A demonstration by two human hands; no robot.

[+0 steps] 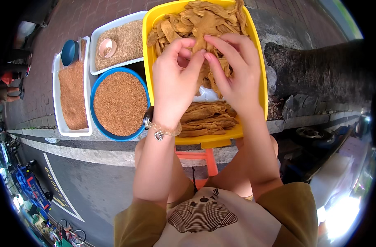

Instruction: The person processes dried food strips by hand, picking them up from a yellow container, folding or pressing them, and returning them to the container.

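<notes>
Both my hands are over a yellow plastic tub (262, 86) full of brown, wrinkled pieces that look like preserved vegetable (169, 29). My left hand (175, 69) and my right hand (239, 66) pinch a flattened brown strip (200, 43) between thumbs and fingertips. The thumb tips nearly meet below it. Under the hands, a white plastic sheet or bag (207, 94) shows between the loose heap and a row of folded brown strips (206, 119) at the tub's near end. A bead bracelet and a dark wristband are on my left wrist. The fingers partly hide the heap.
Left of the tub stand a blue basin (93, 108) of brown granules and two white trays (90, 123) (93, 40) of chopped bits. A pink cup (107, 48) and a blue cup (69, 52) sit in these trays. An orange stool (211, 162) shows between my legs; a tree trunk (314, 71) lies right.
</notes>
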